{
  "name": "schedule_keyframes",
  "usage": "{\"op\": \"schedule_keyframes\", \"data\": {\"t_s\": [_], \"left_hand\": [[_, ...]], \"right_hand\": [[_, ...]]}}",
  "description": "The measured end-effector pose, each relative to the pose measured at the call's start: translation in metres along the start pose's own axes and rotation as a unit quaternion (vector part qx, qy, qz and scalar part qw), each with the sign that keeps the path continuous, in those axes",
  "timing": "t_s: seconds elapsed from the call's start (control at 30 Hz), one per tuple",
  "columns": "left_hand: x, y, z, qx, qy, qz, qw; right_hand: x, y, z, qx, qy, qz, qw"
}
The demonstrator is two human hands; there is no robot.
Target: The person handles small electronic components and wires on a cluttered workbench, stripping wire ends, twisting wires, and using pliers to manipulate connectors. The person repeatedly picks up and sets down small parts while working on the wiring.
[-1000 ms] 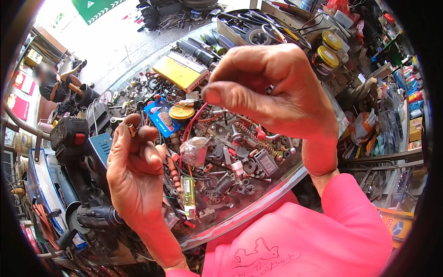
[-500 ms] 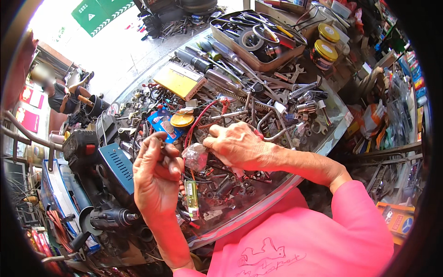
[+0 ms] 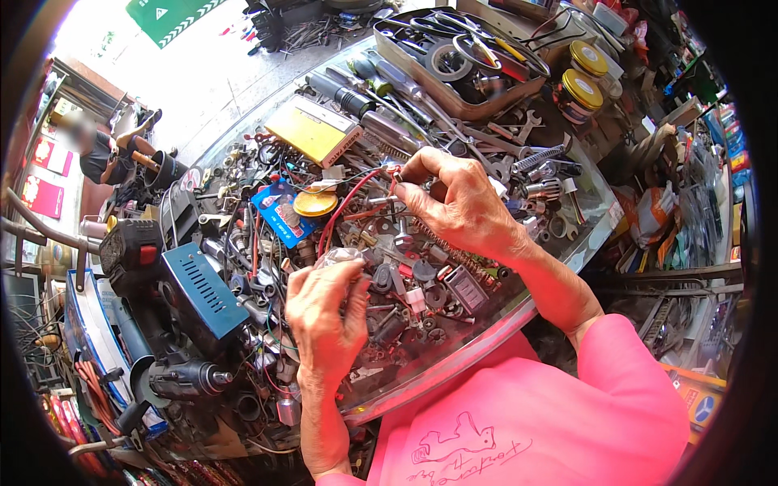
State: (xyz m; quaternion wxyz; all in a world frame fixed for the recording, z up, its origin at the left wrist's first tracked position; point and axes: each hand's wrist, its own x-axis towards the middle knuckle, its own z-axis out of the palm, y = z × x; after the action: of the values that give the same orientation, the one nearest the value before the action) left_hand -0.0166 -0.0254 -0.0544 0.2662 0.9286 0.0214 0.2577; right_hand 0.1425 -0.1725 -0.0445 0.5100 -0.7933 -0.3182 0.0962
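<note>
My left hand (image 3: 326, 312) hovers over the near left part of a pile of small metal parts, its fingers curled. A crumpled clear plastic bag (image 3: 340, 257) shows at its fingertips, partly hidden by them. My right hand (image 3: 466, 198) is farther over the pile, thumb and index finger bent towards each other. At their tips are a thin metal rod (image 3: 379, 200) and the end of a red cable (image 3: 348, 198); what is pinched there is too small to tell. A yellow round lid (image 3: 315, 202) and a blue card (image 3: 282, 214) lie between the hands.
A yellow box (image 3: 314, 131), screwdrivers (image 3: 405, 93) and wrenches (image 3: 531, 125) cover the table's far side. A tool tray (image 3: 462, 105) stands beyond. At left are a blue vented box (image 3: 204, 290) and a black power tool (image 3: 186, 379). A person (image 3: 105, 158) sits in the background.
My right hand has left the plastic bag and moved up over the pile. My left hand has shifted right and lowered to the bag.
</note>
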Motion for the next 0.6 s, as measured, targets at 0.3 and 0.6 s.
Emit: {"op": "schedule_keyframes", "data": {"t_s": [0.3,0.6], "left_hand": [[-0.005,-0.014,-0.006,0.136,0.027,-0.039,0.99],[-0.009,-0.021,-0.005,0.144,0.064,-0.097,0.983]], "right_hand": [[0.003,0.012,-0.002,-0.108,0.034,-0.112,0.987],[-0.001,0.008,0.002,-0.137,0.02,-0.118,0.983]]}}
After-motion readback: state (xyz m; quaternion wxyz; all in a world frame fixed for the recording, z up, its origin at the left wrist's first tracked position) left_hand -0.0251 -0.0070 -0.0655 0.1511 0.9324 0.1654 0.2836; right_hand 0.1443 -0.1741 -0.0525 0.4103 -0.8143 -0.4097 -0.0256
